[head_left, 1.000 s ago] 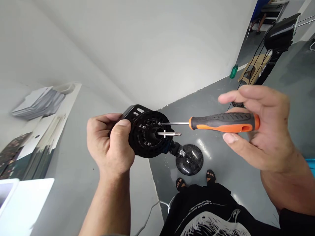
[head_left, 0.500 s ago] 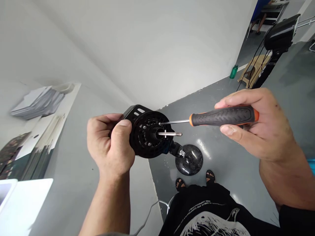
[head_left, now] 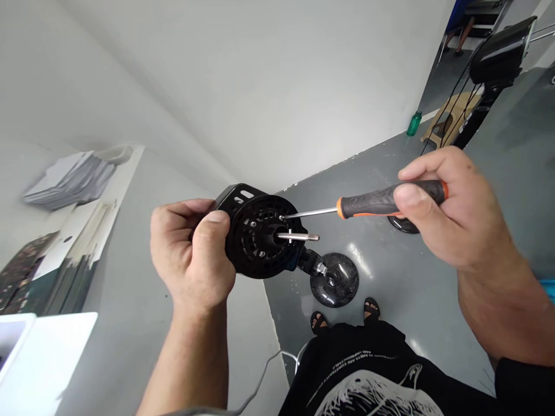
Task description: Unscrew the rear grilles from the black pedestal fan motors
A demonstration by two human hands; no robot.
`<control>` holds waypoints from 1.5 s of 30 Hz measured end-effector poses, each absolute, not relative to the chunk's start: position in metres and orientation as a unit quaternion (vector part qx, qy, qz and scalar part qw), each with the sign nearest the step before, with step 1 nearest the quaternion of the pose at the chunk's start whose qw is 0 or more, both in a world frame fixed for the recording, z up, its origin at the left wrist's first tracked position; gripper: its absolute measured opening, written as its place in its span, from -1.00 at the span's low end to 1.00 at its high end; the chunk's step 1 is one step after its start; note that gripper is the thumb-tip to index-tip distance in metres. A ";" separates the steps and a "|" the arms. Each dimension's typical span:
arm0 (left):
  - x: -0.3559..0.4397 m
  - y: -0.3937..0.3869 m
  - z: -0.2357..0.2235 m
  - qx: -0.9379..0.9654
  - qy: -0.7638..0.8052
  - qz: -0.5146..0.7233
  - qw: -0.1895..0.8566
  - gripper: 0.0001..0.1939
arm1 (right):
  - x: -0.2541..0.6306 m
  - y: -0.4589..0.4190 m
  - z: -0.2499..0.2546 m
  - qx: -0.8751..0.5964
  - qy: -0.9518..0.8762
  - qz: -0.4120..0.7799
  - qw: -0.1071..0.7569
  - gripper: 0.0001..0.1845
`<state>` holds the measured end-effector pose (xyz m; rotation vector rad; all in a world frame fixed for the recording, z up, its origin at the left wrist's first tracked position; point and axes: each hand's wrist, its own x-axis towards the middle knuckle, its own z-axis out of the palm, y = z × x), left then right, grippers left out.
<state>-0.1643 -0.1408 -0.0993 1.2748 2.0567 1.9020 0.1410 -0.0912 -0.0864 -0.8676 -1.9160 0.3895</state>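
Observation:
My left hand (head_left: pixel 195 248) is closed around the left side of a black fan motor housing (head_left: pixel 245 254), thumb on its front rim. A threaded metal shaft (head_left: pixel 299 236) sticks out of the housing's centre, pointing right, with a small cross pin through it. Several screws sit in the slotted front around the shaft. My right hand (head_left: pixel 459 214) grips the black and orange handle of a screwdriver (head_left: pixel 368 199). Its tip meets a screw (head_left: pixel 281 218) at the upper right of the shaft. Below the housing stands a round black base (head_left: pixel 333 280) on the floor.
Another black fan motor unit (head_left: pixel 503 52) stands at the upper right, before a beige stool (head_left: pixel 451 115). A green bottle (head_left: pixel 414 123) is by the wall. Stacked papers (head_left: pixel 71 179) lie at left. A grey cable (head_left: pixel 260 384) runs low. A person's leg (head_left: pixel 466 34) shows far back.
My right fingers and thumb have shifted on the screwdriver handle, which has turned and tilted slightly up at its far end. The tip stays at the same screw; my left hand keeps its hold.

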 end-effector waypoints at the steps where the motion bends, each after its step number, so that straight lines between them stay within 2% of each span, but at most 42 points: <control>1: -0.165 -0.141 -0.100 0.414 0.663 0.623 0.031 -0.70 | 0.141 -0.091 -0.086 -0.356 -0.789 0.167 0.472 -0.78; 2: -0.166 -0.140 -0.101 0.414 0.661 0.625 0.030 -0.70 | 0.140 -0.092 -0.086 -0.344 -0.795 0.181 0.467 -0.73; 5: -0.166 -0.140 -0.103 0.421 0.656 0.626 0.022 -0.72 | 0.137 -0.095 -0.085 -0.271 -0.805 0.218 0.482 -0.40; 6: -0.167 -0.140 -0.103 0.425 0.653 0.627 0.018 -0.72 | 0.136 -0.096 -0.085 -0.258 -0.802 0.217 0.493 -0.37; 7: -0.167 -0.140 -0.103 0.428 0.651 0.627 0.017 -0.72 | 0.135 -0.097 -0.086 -0.260 -0.800 0.207 0.499 -0.40; 10: -0.167 -0.141 -0.103 0.428 0.650 0.628 0.023 -0.73 | 0.132 -0.098 -0.089 -0.318 -0.784 0.156 0.509 -0.68; 12: -0.168 -0.140 -0.104 0.425 0.655 0.624 0.026 -0.74 | 0.132 -0.098 -0.091 -0.337 -0.777 0.152 0.510 -0.68; 16: -0.168 -0.140 -0.105 0.427 0.653 0.626 0.017 -0.75 | 0.137 -0.097 -0.089 -0.247 -0.814 0.199 0.487 -0.26; 17: -0.168 -0.140 -0.105 0.427 0.651 0.627 0.015 -0.74 | 0.138 -0.095 -0.087 -0.225 -0.820 0.200 0.488 -0.22; 19: -0.168 -0.140 -0.105 0.427 0.651 0.627 0.019 -0.74 | 0.138 -0.092 -0.084 -0.234 -0.820 0.182 0.489 -0.36; 22: -0.167 -0.140 -0.106 0.429 0.649 0.627 0.028 -0.74 | 0.137 -0.088 -0.083 -0.335 -0.789 0.128 0.499 -0.74; 24: -0.168 -0.140 -0.106 0.427 0.648 0.630 0.030 -0.74 | 0.137 -0.089 -0.085 -0.352 -0.788 0.118 0.491 -0.71; 27: -0.169 -0.139 -0.107 0.425 0.648 0.631 0.028 -0.73 | 0.138 -0.097 -0.089 -0.287 -0.815 0.175 0.473 -0.37; 29: -0.169 -0.139 -0.108 0.423 0.652 0.629 0.022 -0.72 | 0.136 -0.102 -0.092 -0.250 -0.816 0.208 0.477 -0.26; 30: -0.169 -0.139 -0.108 0.422 0.653 0.629 0.018 -0.72 | 0.135 -0.103 -0.093 -0.248 -0.812 0.212 0.484 -0.29; 34: -0.168 -0.140 -0.108 0.423 0.656 0.625 0.015 -0.71 | 0.134 -0.098 -0.095 -0.321 -0.776 0.167 0.517 -0.70; 35: -0.168 -0.140 -0.108 0.423 0.658 0.623 0.015 -0.71 | 0.136 -0.097 -0.094 -0.330 -0.777 0.166 0.510 -0.74; 37: -0.168 -0.140 -0.108 0.426 0.661 0.618 0.014 -0.72 | 0.140 -0.096 -0.093 -0.314 -0.797 0.179 0.483 -0.66; 39: -0.169 -0.141 -0.108 0.429 0.662 0.614 0.005 -0.74 | 0.143 -0.097 -0.092 -0.279 -0.818 0.194 0.465 -0.44; 41: -0.169 -0.141 -0.108 0.433 0.662 0.611 -0.005 -0.76 | 0.140 -0.098 -0.092 -0.253 -0.815 0.203 0.480 -0.35; 45: -0.167 -0.141 -0.108 0.436 0.661 0.611 0.000 -0.74 | 0.126 -0.095 -0.098 -0.290 -0.760 0.155 0.560 -0.65</control>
